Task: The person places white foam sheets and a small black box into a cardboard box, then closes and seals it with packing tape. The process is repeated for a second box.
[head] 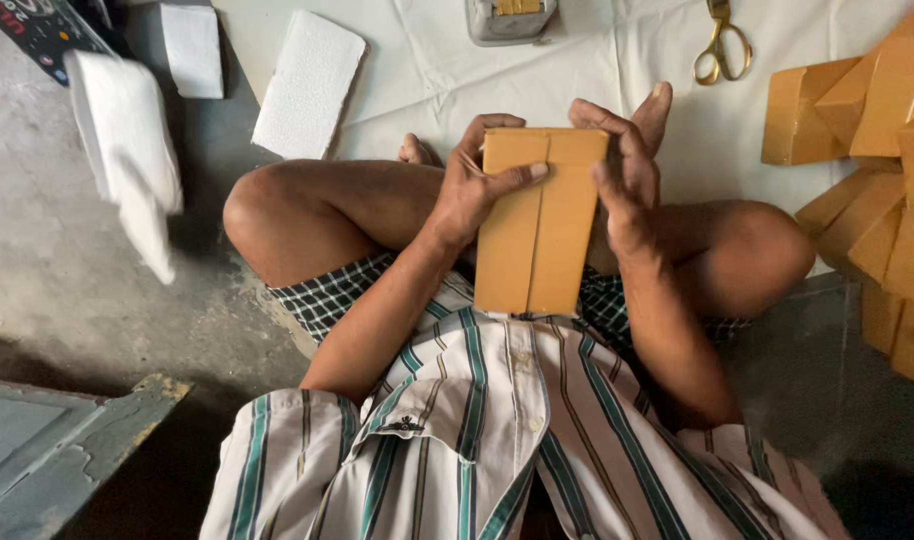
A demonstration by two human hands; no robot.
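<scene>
I sit cross-legged and hold a flat tan cardboard box (535,225) upright in front of my lap. A seam runs down its middle. My left hand (472,185) grips its upper left edge, with the thumb laid across the front near the top. My right hand (627,180) clasps the upper right edge, fingers curled over the top corner. The box's lower end rests against my striped shirt.
A pile of similar tan boxes (882,190) lies at the right on a white cloth (577,70). Gold-handled scissors (720,45) and a metal object (510,18) lie at the top. White foam slabs (309,82) sit at the upper left on the concrete floor (57,280).
</scene>
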